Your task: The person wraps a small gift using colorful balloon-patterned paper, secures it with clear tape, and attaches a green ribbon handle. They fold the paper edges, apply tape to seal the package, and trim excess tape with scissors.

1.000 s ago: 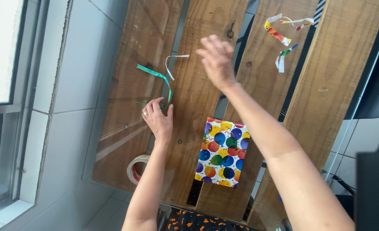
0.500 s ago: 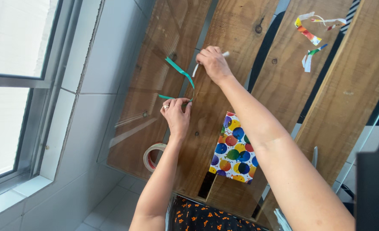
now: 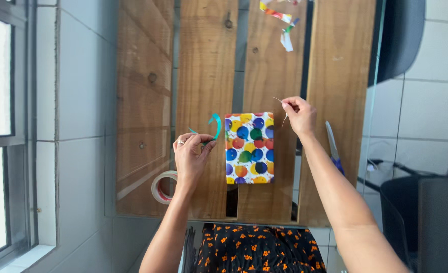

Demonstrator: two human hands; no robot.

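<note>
A small flat parcel [image 3: 249, 147] wrapped in paper with coloured dots lies on the glass-topped wooden slat table [image 3: 204, 76]. My left hand [image 3: 191, 156] rests just left of it, pinching a curled teal ribbon [image 3: 215, 124] between thumb and fingers. My right hand [image 3: 299, 115] hovers at the parcel's upper right corner and pinches a thin pale ribbon strip [image 3: 282, 108] whose ends stick out on both sides of my fingers.
A roll of clear tape [image 3: 163, 186] sits at the near left of the table. Scissors [image 3: 333, 146] with a blue handle lie to the right of my forearm. Scraps of coloured paper [image 3: 280, 20] lie at the far edge. A window is on the left.
The view has swung so the parcel is now central. My right hand came down from above the teal ribbon to the parcel's right side, holding the pale strip. My left hand keeps the teal ribbon.
</note>
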